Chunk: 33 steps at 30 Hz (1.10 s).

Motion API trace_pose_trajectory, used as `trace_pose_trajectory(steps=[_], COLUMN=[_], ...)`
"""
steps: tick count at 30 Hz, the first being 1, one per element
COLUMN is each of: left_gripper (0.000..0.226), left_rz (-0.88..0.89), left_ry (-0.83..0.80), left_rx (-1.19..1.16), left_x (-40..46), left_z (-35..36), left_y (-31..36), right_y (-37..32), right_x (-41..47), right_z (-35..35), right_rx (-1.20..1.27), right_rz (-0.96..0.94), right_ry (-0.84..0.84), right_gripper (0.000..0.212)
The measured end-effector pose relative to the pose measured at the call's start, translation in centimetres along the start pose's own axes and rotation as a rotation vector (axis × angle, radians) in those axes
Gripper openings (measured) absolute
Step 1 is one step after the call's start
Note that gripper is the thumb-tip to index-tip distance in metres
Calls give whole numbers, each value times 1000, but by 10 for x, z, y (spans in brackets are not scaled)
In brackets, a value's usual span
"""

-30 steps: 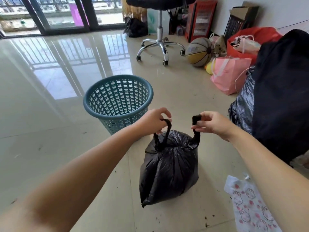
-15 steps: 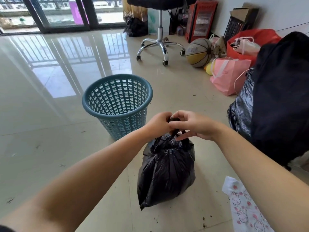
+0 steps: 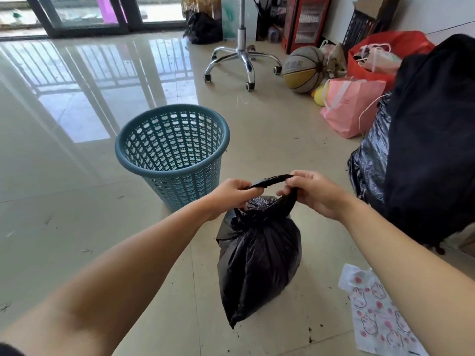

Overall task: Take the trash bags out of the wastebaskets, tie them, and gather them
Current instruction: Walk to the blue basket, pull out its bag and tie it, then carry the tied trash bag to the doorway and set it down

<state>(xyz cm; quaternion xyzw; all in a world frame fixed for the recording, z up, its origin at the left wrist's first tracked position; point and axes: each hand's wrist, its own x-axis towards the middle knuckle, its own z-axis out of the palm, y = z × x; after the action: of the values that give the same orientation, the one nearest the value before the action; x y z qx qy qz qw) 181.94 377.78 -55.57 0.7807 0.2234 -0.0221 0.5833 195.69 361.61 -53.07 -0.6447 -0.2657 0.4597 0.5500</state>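
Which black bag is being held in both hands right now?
The small black trash bag beside the teal wastebasket; the other black bags sit untouched.

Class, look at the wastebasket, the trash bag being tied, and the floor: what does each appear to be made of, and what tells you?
Wastebasket: likely moulded plastic, matte teal; the regular lattice of holes and smooth rolled rim suggest it.
Trash bag: thin black plastic film, slightly glossy; it crinkles and gathers into pleats.
Floor: probably glazed tile, polished beige; it mirrors the window and shows grout lines.

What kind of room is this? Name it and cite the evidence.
Likely a home living room: glossy beige tiled floor, sliding glass balcony doors, and household clutter along the wall, such as a worn basketball and a pink paper shopping bag.
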Motion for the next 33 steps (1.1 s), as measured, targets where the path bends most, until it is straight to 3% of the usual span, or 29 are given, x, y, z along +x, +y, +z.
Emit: trace_pose_trajectory(steps=[2, 4, 6, 9, 11, 14, 19, 24, 33], left_gripper=[22, 22, 23, 27, 28, 33, 35, 41, 39], left_rz=[-22, -42, -31, 87, 179, 232, 94, -7, -47], left_ry=[6, 16, 5, -18, -50, -89, -165, -244, -299], left_rx=[-61, -95, -23, 363, 568, 704, 819, 852, 864], left_x=[5, 8, 10, 14, 15, 17, 16, 1, -68], left_z=[0, -3, -4, 1, 5, 9, 11, -4, -52], left_y=[-5, -12, -18, -33, -44, -61, -62, 1, 169], right_y=[5, 15, 30, 55, 71, 86, 90, 22, -150], right_x=[2, 8, 12, 15, 16, 20, 19, 3, -72], right_z=[4, 6, 8, 12, 13, 11, 20, 22, 31], right_rx=[187, -46, -490, -902, -1037, -1139, -1254, -1297, -1241], right_rz=[21, 35, -35, -248, -301, -326, -258, -77, 48], right_ry=[-80, -66, 36, 58, -14, -38, -107, -158, -247], right_gripper=[25, 23, 25, 15, 9, 18, 28, 32, 24])
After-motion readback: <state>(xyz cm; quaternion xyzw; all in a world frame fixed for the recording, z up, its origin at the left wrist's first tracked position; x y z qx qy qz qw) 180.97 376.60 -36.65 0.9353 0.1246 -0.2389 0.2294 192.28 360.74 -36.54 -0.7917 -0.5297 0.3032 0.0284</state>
